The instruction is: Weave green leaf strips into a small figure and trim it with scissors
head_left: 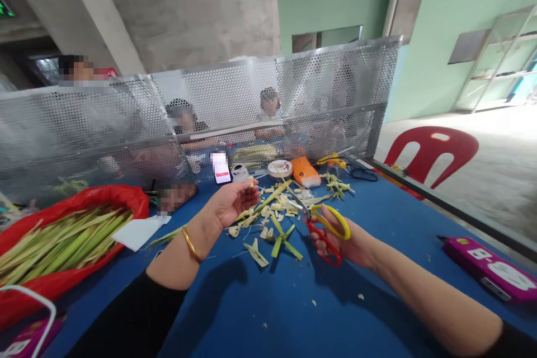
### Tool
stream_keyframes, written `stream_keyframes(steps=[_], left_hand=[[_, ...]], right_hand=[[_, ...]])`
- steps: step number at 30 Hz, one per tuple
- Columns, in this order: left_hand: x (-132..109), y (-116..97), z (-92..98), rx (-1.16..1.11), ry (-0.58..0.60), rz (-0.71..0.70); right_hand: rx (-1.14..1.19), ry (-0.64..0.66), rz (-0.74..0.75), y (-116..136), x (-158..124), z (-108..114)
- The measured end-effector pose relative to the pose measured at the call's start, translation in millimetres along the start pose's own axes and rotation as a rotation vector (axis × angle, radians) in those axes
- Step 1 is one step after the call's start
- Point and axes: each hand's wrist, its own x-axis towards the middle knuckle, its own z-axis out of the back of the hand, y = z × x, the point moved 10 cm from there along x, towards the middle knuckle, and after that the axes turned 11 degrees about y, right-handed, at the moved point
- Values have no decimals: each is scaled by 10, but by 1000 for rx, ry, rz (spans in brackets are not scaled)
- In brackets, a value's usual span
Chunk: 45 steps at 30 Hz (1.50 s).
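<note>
My right hand (344,241) grips a pair of scissors (309,213) with one yellow and one red handle loop. The blades stand apart and point up and left over the scraps. My left hand (235,201), a gold bangle on its wrist, has its fingers curled together. A tiny pale bit shows at its fingertips, too small to name. Below and between the hands lie a green leaf strip cross (280,240) and a folded pale leaf piece (255,253). Several cut leaf scraps (268,213) are scattered just beyond them on the blue table (235,313).
At left, a red bag (140,199) holds long leaf strips. A phone (220,166), tape roll (280,168), orange packet (306,171) and yellow glue gun (333,160) line the perforated metal screen (226,92). A purple box (489,268) lies at right. People sit behind the screen.
</note>
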Motion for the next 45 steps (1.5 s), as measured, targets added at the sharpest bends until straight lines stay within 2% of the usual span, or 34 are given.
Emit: stream_keyframes(steps=[5, 9, 12, 14, 16, 17, 20, 22, 24, 25, 28, 31, 33, 35, 36, 40, 45], left_hand=[[-40, 29, -28, 12, 20, 5], [-73, 42, -6, 15, 9, -12], [-115, 47, 39, 2, 3, -22], [-159, 56, 54, -2, 24, -25], [-222, 74, 58, 18, 50, -26], [-261, 93, 58, 39, 59, -24], [-393, 212, 17, 114, 84, -8], [-479, 344, -71, 157, 122, -1], [-559, 510, -206, 193, 182, 2], [-597, 603, -278, 208, 211, 9], [-708, 838, -442, 207, 269, 28], [-796, 935, -503, 105, 317, 24], [-823, 923, -443, 6, 316, 2], [-824, 918, -319, -81, 287, -4], [-817, 930, -252, -113, 271, 4], [-766, 1054, -64, -205, 239, 68], [-699, 1204, 36, -327, 212, 127]], right_hand=[[-214, -198, 89, 211, 227, 152], [-392, -258, 116, 334, 229, 230], [-574, -317, 119, 397, 7, 301], [-793, -404, 136, 449, -256, 373], [-1395, -588, 145, 566, -581, 361], [-1601, -619, 96, 529, -692, 371], [-1907, -601, -5, 385, -914, 419], [-1983, -578, 54, 391, -978, 302], [-1920, -583, 194, 481, -983, 57], [-1816, -562, 274, 522, -952, -90], [-1407, -310, 467, 505, -676, -601], [-1125, -122, 507, 386, -315, -941], [-1019, 21, 479, 255, -86, -1089], [-909, 122, 397, 100, 96, -1132], [-862, 130, 361, 40, 157, -1112], [-831, -12, 338, -32, 199, -938], [-924, -77, 386, -23, 138, -881]])
